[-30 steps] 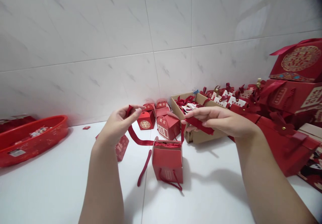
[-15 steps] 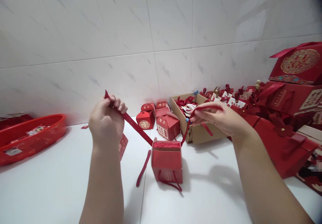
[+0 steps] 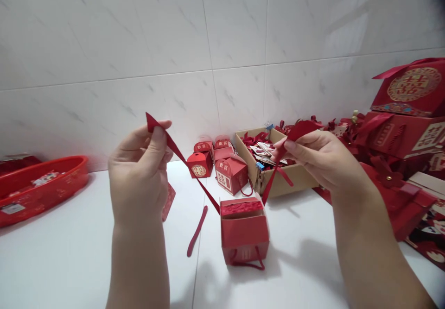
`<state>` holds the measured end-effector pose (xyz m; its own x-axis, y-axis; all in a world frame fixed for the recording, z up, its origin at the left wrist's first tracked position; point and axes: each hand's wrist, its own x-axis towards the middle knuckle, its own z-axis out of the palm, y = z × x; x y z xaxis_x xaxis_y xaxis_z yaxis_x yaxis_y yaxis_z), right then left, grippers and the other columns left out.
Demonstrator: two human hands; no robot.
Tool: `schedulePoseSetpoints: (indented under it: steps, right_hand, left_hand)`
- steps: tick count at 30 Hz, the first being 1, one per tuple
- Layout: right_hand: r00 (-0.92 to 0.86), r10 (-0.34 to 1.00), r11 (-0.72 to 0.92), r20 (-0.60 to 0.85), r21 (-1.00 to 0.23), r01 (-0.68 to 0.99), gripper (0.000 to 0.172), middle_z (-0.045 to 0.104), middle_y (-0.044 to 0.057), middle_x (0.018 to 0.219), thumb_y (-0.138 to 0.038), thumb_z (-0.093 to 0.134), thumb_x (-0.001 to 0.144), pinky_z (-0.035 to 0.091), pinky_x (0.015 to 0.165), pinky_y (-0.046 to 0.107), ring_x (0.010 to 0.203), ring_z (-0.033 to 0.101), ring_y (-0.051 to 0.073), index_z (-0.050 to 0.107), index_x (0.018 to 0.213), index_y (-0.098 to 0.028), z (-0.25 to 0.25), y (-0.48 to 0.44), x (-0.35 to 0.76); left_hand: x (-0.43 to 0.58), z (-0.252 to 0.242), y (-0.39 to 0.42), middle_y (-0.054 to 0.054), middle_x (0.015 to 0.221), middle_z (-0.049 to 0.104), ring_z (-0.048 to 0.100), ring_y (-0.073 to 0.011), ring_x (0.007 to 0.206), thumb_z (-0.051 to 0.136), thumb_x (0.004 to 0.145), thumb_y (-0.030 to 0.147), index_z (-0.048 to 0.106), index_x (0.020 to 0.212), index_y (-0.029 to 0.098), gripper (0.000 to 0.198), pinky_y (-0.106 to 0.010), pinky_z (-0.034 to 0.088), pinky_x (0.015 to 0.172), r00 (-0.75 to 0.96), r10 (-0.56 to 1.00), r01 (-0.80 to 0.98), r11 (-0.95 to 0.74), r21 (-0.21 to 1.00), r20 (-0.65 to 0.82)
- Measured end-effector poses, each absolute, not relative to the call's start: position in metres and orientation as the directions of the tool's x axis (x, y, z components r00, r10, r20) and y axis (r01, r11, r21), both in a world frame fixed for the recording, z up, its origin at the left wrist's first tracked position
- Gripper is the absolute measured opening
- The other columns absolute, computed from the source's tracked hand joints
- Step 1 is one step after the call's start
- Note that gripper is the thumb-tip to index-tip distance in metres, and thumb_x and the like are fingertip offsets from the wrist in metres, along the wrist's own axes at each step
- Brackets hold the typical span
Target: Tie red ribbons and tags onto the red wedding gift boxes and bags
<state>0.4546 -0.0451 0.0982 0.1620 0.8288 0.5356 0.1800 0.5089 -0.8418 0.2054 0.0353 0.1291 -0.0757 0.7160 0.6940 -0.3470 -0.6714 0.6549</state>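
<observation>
A small red gift box (image 3: 244, 228) sits on the white surface between my arms, a cord handle hanging on its front. A dark red ribbon (image 3: 194, 174) runs across the box's top and rises to both sides, pulled taut. My left hand (image 3: 139, 174) pinches the ribbon's left end between thumb and fingers, above and left of the box. My right hand (image 3: 318, 156) grips the ribbon's right end, above and right of the box. A loose red ribbon strip (image 3: 196, 231) lies flat just left of the box.
Several small closed red boxes (image 3: 231, 172) stand behind, beside a cardboard box (image 3: 278, 179) of ribbons and tags. Large red gift boxes (image 3: 410, 114) are stacked at right. A red tray (image 3: 41, 188) sits at far left. A tiled wall stands behind.
Both hands drew the ribbon ends up and apart, pulling a slack ribbon taut. The small box shifted right and toward me and looks slightly tilted.
</observation>
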Motion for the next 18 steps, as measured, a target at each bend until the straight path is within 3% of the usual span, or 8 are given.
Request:
schedulePoseSetpoints:
  steps: [7, 13, 18]
  right_hand:
    - [0.158, 0.829, 0.528, 0.537, -0.844, 0.098, 0.017, 0.068, 0.003, 0.07, -0.035, 0.07, 0.077, 0.052, 0.067, 0.028, 0.069, 0.064, 0.015, 0.072, 0.069, -0.02, 0.103, -0.052, 0.445]
    - [0.223, 0.809, 0.562, 0.544, -0.827, -0.022, 0.015, 0.068, 0.002, 0.063, -0.033, 0.071, 0.076, 0.053, 0.055, 0.025, 0.055, 0.062, 0.012, 0.072, 0.074, -0.019, 0.103, -0.048, 0.42]
    - [0.309, 0.79, 0.588, 0.529, -0.798, -0.136, 0.018, 0.068, 0.003, 0.062, -0.035, 0.071, 0.075, 0.053, 0.049, 0.025, 0.049, 0.061, 0.013, 0.071, 0.074, -0.017, 0.103, -0.049, 0.404]
  left_hand:
    - [0.224, 0.125, 0.031, 0.005, 0.068, 0.067, 0.058, -0.0054, 0.062, 0.08, 0.063, 0.022, 0.07, 0.071, 0.023, 0.012, -0.015, 0.05, 0.061, -0.134, 0.739, -0.409, -0.648, 0.643, 0.66]
    - [0.257, 0.132, 0.015, 0.004, 0.068, 0.068, 0.063, -0.0066, 0.062, 0.079, 0.066, 0.028, 0.068, 0.072, 0.022, 0.013, -0.014, 0.051, 0.06, 0.039, 0.754, -0.456, -0.57, 0.684, 0.655]
    - [0.278, 0.133, 0.003, 0.002, 0.07, 0.068, 0.063, -0.0081, 0.064, 0.077, 0.069, 0.028, 0.068, 0.073, 0.021, 0.012, -0.016, 0.052, 0.061, 0.183, 0.759, -0.377, -0.533, 0.757, 0.625]
